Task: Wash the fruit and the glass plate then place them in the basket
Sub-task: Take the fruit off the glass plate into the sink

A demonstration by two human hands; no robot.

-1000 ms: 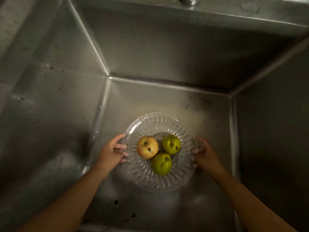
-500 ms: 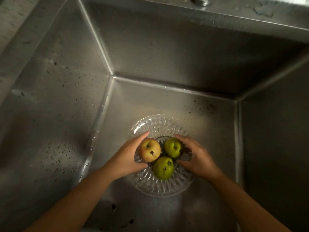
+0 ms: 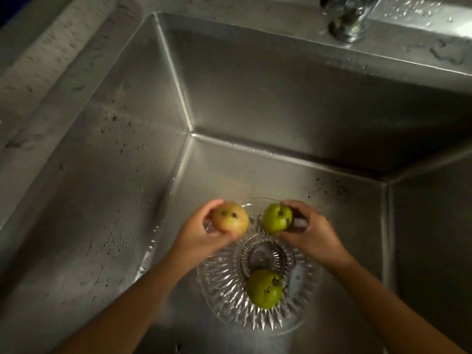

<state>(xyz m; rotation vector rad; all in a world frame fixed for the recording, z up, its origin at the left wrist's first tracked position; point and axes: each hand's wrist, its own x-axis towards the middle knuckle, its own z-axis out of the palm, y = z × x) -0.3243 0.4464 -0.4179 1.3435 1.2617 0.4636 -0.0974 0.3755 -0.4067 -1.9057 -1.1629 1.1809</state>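
1. Left hand (image 3: 201,235): fingers curled round one round yellow-pink fruit with dark specks (image 3: 231,219), held lifted above the far rim of the plate.
2. Right hand (image 3: 310,231): fingers and thumb wrapped round one round green fruit with a short stem (image 3: 277,217), held level with the left hand's fruit, the two fruits near one another but apart.
3. Clear ribbed round glass plate (image 3: 224,279): one, lying on the floor of the sink below and nearer the person than both grips.
4. Second round green fruit (image 3: 265,288): one, resting on the plate's near side, below both hands, untouched.
5. Stainless steel sink (image 3: 255,98): one deep basin, water drops on its walls.
6. Chrome tap base (image 3: 347,19): one, far beyond the right hand's grip; no water seen running.
7. Count: fruit three (two green, one yellow-pink), plate one, hands two. No basket in view.
8. Step in hand, judged: carrying two fruits up for rinsing. Advice: keep both grips firm, since wet skins will be slippery; bring them under the spout before turning each over; avoid dropping either onto the glass.
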